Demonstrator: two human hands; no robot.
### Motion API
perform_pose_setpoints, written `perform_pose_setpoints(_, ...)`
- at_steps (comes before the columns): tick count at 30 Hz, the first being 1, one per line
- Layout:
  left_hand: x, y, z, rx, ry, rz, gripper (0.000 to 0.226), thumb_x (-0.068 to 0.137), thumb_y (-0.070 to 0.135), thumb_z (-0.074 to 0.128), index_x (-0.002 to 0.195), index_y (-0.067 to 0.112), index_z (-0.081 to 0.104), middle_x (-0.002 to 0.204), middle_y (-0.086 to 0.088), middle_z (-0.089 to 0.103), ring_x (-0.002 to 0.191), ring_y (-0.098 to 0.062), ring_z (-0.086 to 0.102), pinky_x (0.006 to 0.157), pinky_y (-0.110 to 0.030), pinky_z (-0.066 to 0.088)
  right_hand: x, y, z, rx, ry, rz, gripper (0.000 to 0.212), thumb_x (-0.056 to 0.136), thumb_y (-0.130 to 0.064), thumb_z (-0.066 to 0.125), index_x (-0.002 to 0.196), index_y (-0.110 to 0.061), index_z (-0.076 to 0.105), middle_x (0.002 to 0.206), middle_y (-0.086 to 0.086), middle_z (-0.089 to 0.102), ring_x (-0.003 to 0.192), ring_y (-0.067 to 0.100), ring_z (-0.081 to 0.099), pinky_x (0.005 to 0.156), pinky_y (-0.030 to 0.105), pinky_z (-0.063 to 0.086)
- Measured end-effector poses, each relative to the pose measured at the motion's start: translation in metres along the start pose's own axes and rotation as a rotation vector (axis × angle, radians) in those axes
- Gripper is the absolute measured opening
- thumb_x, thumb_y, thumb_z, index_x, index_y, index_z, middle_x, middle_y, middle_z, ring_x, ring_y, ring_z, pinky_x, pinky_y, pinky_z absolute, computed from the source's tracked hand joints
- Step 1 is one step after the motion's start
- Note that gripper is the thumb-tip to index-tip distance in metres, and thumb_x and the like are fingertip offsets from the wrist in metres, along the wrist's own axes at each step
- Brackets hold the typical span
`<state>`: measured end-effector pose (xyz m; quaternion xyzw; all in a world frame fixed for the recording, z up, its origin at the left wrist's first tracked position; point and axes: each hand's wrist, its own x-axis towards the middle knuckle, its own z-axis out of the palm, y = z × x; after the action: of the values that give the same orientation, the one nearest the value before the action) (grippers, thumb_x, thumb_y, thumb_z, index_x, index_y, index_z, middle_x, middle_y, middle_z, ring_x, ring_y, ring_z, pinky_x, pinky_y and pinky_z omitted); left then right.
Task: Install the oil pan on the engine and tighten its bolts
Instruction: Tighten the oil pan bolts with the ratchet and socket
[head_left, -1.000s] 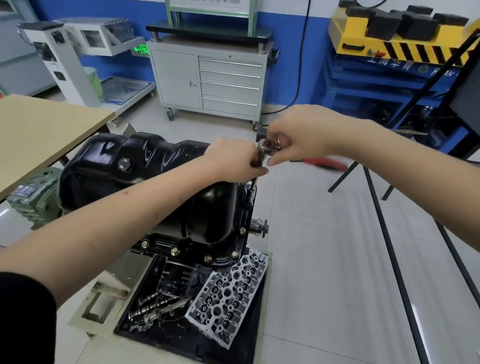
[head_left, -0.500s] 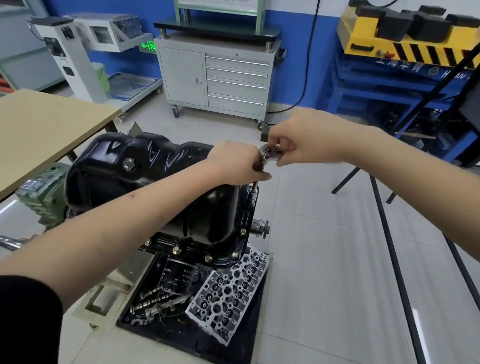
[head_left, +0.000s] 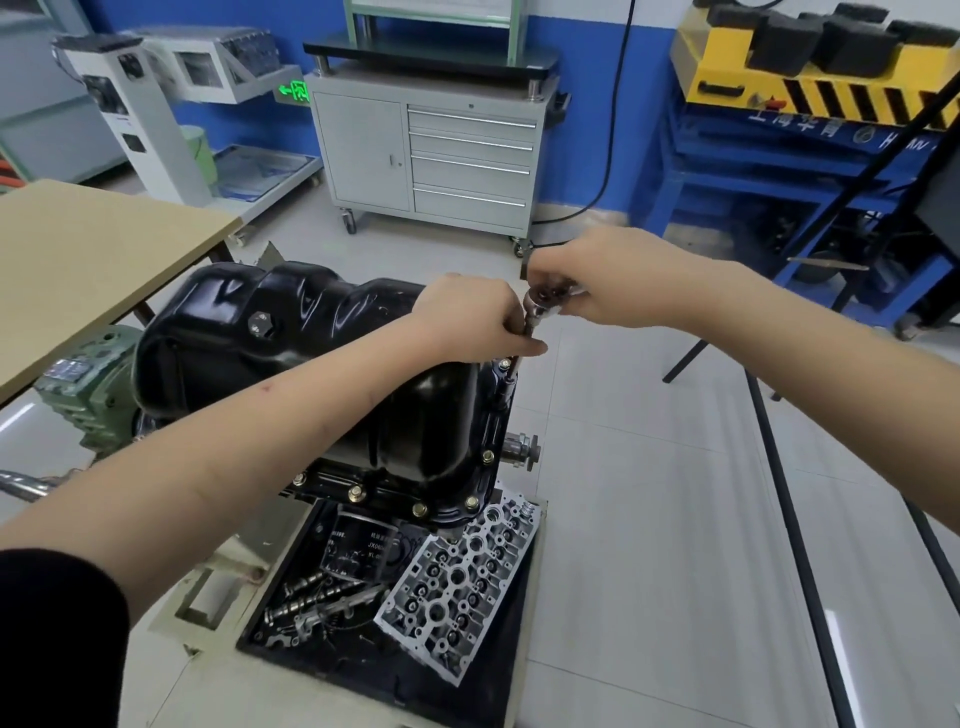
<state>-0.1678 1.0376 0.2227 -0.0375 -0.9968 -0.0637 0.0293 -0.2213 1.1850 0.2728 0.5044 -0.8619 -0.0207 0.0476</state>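
The left hand (head_left: 475, 322) grips the ratchet's extension bar (head_left: 521, 353) above the black oil pan (head_left: 311, 353). The right hand (head_left: 608, 283) holds the ratchet head (head_left: 545, 304). A cylinder head (head_left: 462, 587) lies near, below the pan.

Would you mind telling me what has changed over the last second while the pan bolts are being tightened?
The ratchet's red handle, sticking out to the right a second ago, is now hidden behind the right hand, so it has swung round. The left hand still grips the extension below the ratchet head. The oil pan has not moved.
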Motion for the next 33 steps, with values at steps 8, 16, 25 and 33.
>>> perform_pose_setpoints(8,0.0,-0.005,-0.021,-0.652,-0.057,-0.08,0.032,0.082,0.042,0.062,0.081,0.011,0.07,0.077,0.0,0.07,0.059,0.002,0.058,0.05,-0.008,0.036,0.007,0.0,0.007,-0.113,0.208,-0.004,0.032,0.087,-0.019,0.056,0.118,-0.019,0.06,0.11,0.008,0.054,0.104,0.027,0.046,0.077,0.032,0.031)
perform_pose_setpoints(16,0.003,-0.003,-0.024,-0.577,-0.047,-0.114,0.038,0.084,0.044,0.058,0.083,0.007,0.069,0.079,-0.004,0.067,0.069,-0.014,0.054,0.058,-0.019,0.037,-0.021,-0.054,0.1,0.903,0.338,0.375,0.027,0.088,-0.021,0.06,0.112,-0.011,0.055,0.096,-0.003,0.055,0.06,0.007,0.053,0.059,0.02,0.038)
perform_pose_setpoints(25,0.036,0.036,-0.052,-0.43,-0.415,0.019,0.029,0.09,0.039,0.053,0.078,0.016,0.064,0.058,0.006,0.052,0.042,-0.003,0.048,0.049,-0.014,0.041,-0.006,-0.058,0.11,0.918,0.339,0.319,0.009,0.094,-0.011,0.046,0.088,-0.005,0.05,0.066,0.002,0.056,0.053,0.014,0.055,0.065,0.032,0.048)
perform_pose_setpoints(33,0.039,0.041,-0.011,-0.782,0.179,-0.35,0.027,0.091,0.029,0.049,0.072,0.009,0.052,0.055,-0.004,0.042,0.045,-0.018,0.04,0.045,-0.023,0.034,-0.004,-0.055,0.12,1.071,0.49,0.369,0.014,0.091,-0.007,0.051,0.077,-0.003,0.052,0.06,0.01,0.061,0.045,-0.005,0.056,0.055,0.014,0.046)
